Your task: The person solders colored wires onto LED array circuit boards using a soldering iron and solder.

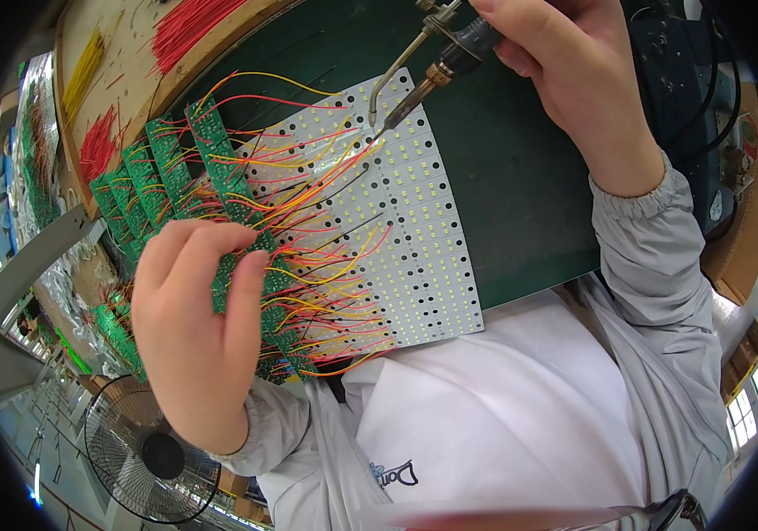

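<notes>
My right hand (578, 84) grips a soldering iron (467, 49) by its handle, at the upper right. A thin bent metal tube (394, 73) is clamped alongside it. The iron's tip meets wire ends on the white LED board (445, 234), which is dotted with small yellowish LEDs and black holes. Red, yellow and black wires (308, 208) run from the board to a long green circuit board (219, 159). Over that green board my left hand (197, 327) has thumb and forefinger bent together in a pinch; what lies between the fingertips is hidden.
More green circuit boards (135, 208) lie in a row on the left. Bundles of red wires (188, 31) and yellow wires (85, 75) rest on a wooden surface at the upper left. A dark green mat (520, 203) is under the LED board. A black fan (153, 451) stands at lower left.
</notes>
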Available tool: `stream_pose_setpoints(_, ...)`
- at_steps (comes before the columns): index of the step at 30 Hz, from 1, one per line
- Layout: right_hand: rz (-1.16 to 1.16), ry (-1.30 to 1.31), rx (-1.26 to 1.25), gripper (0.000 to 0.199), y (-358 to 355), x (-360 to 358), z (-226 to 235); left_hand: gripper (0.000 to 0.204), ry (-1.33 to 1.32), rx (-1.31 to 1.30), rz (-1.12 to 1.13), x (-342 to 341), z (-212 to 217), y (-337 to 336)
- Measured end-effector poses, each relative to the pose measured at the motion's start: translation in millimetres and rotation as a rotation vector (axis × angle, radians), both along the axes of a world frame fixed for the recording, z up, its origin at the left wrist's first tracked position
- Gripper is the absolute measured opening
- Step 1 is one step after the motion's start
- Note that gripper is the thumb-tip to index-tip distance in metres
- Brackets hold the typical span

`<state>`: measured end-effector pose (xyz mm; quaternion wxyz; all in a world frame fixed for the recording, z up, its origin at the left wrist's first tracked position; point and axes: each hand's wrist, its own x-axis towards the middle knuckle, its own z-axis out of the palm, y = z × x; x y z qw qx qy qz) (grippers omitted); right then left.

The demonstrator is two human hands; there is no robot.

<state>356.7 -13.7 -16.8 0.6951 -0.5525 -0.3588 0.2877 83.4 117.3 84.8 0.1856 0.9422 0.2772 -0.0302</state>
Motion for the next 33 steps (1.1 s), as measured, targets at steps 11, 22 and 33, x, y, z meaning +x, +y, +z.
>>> stream_pose_setpoints(11, 0.060, -0.072, 0.053, 0.018, 1.9, 1.2, -4.1, 0.015, -0.109, 0.205, -0.037, 12.9, -42.5, -14.6)
stream_pose_setpoints(22, 0.026, 0.025, 0.073, 0.017, 2.8, 1.0, -4.5, 0.013, -0.257, 0.028, -0.089, 6.0, -45.0, -9.0)
stream_pose_setpoints(33, 0.062, 0.017, 0.002, 0.017, -3.2, 1.4, 7.8, 0.014, -0.304, -0.075, -0.091, 8.2, -49.4, -13.5)
